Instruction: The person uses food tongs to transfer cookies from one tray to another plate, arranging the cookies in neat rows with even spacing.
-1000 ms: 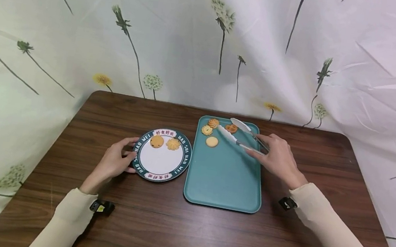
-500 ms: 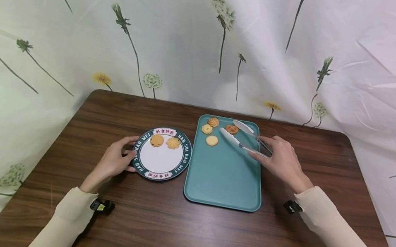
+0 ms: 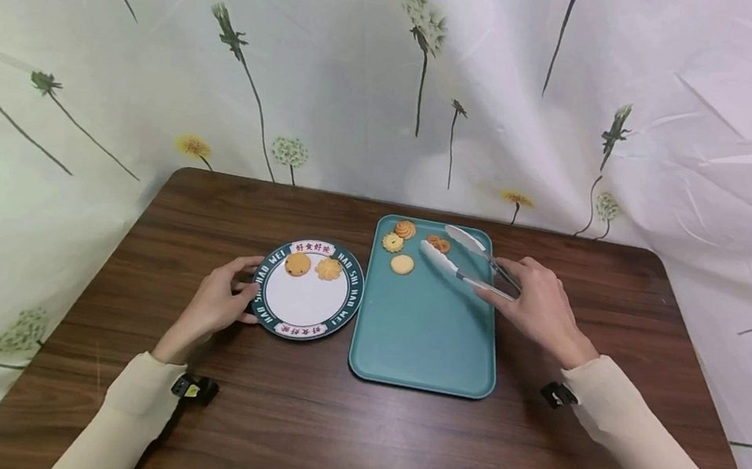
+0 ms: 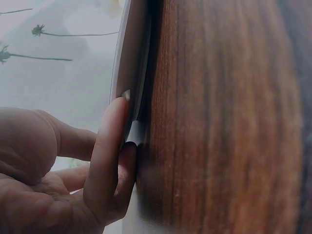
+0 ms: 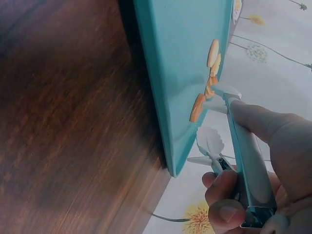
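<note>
My left hand (image 3: 213, 304) holds the near-left rim of a round white plate (image 3: 304, 306) with a dark green lettered border, thumb at the edge and fingers at its side and underside in the left wrist view. A speckled round cookie (image 3: 297, 265) and a flower-shaped cookie (image 3: 329, 269) lie on it. My right hand (image 3: 538, 303) grips metal tongs (image 5: 248, 158) with pale scalloped tips, their arms spread. In the head view the tips stand either side of a pretzel-shaped cookie (image 3: 443, 246) at the far end of a teal tray (image 3: 427, 336).
On the tray's far-left part lie a swirled cookie (image 3: 405, 229), a scalloped cookie (image 3: 392, 242) and a plain round cookie (image 3: 402, 265). Plate and tray sit side by side on a dark wooden table (image 3: 321, 433). A dandelion-print cloth (image 3: 364, 106) hangs behind the table.
My right hand and the tongs have shifted slightly right, so the tips now stand around the pretzel-shaped cookie. The left hand and the plate have stayed in place.
</note>
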A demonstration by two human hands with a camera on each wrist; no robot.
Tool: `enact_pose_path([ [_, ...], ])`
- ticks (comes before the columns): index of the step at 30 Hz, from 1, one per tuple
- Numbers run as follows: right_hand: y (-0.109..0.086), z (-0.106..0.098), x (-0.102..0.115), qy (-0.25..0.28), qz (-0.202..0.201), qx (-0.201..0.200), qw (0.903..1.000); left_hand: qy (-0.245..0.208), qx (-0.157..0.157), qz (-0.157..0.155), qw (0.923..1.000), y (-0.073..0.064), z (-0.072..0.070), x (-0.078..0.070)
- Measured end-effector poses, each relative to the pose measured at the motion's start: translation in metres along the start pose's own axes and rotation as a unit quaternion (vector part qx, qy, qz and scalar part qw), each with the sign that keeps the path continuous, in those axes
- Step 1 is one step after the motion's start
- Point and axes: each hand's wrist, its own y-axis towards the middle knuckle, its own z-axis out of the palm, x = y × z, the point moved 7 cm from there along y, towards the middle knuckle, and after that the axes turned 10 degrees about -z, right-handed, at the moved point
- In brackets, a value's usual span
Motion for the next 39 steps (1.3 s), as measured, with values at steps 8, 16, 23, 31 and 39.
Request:
enact_pose_path([
  [8,0.0014,0.0048,-0.0073,-0.004,0.006,0.011,0.9999,0.004,0.001,-0.010,0.9999,0.0018,0.0021,0.0008],
  [16,0.0015,0.0060,-0.0064,-0.018,0.002,0.022,0.9996,0.002,-0.001,-0.006,1.0000,0.0019,0.0013,0.0000],
  [23,0.0016,0.0052,-0.0053,-0.017,-0.012,0.017,0.9996,-0.001,-0.001,-0.001,1.0000,0.0013,0.0002,0.0008],
  [31,0.0020,0.0063,-0.0055,-0.016,-0.014,0.015,0.9997,0.000,0.001,-0.002,1.0000,0.0013,-0.0001,0.0025],
  [39,0.0003,0.0071,-0.0031,-0.016,-0.001,0.029,0.9995,-0.004,0.003,-0.004,1.0000,0.0020,0.0000,0.0027],
])
